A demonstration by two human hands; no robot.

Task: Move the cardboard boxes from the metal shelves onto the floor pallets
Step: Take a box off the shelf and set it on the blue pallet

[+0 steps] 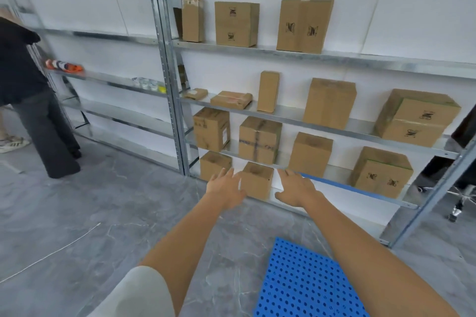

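Several cardboard boxes stand on the metal shelves [322,58] ahead. On the lowest shelf a small plain box [256,180] sits between my two outstretched hands. My left hand [225,186] is open just left of that box, fingers spread. My right hand [296,188] is open just right of it, fingers straight. Neither hand holds anything; I cannot tell whether they touch the box. A second small box [215,165] stands to the left on the same shelf. A blue perforated floor pallet [304,283] lies on the grey floor below my right arm.
A person in dark clothes [28,95] stands at the left by the neighbouring shelf unit. An upright shelf post [170,80] divides the two units. A chair base [461,201] shows at the far right. A thin cord [51,252] runs across the floor.
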